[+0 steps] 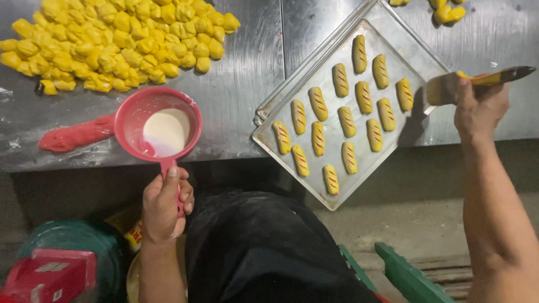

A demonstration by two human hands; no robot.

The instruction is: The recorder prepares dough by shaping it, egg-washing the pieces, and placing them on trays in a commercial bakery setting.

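Observation:
My left hand (164,203) grips the handle of a red scoop cup (137,115) holding white liquid, at the near edge of the steel table. My right hand (478,109) holds a flat pastry brush (443,87) with a yellowish head, raised just right of a metal baking tray (269,132). On the tray lie several yellow oblong dough pieces (347,120) with red stripes, in slanted rows.
A large heap of yellow dough lumps (112,42) covers the table's far left. A red dough roll (76,134) lies beside the cup. More yellow lumps (446,11) sit at the top right. Below are a green lidded container (92,247) and a green slatted stool (410,275).

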